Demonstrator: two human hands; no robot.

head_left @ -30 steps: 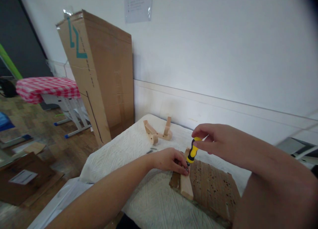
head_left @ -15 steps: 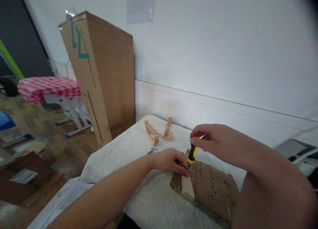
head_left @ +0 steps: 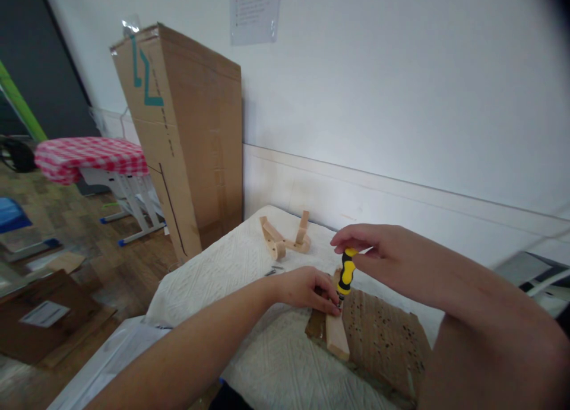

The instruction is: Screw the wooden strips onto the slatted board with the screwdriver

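A yellow-and-black screwdriver [head_left: 346, 273] stands nearly upright, its tip down at a pale wooden strip [head_left: 337, 337]. My right hand [head_left: 376, 244] is at the top of its handle, the thumb against the side and the fingers stretched over the end. Down at the tip, the curled fingers of my left hand [head_left: 314, 291] pinch together on the strip; what they hold there is hidden. The strip lies across a brown corrugated board [head_left: 383, 333] pitted with small holes.
A white textured cloth [head_left: 205, 291] covers the table. Toward the back lie a jointed wooden piece [head_left: 285, 241] and a few small metal screws [head_left: 274, 270]. A tall cardboard box [head_left: 205, 143] stands beside the table at left, and a white wall [head_left: 401, 101] rises behind.
My right hand's fingers have loosened and stretched out over the screwdriver's end, and the handle has turned to show more yellow. My left hand stays in place on the strip.
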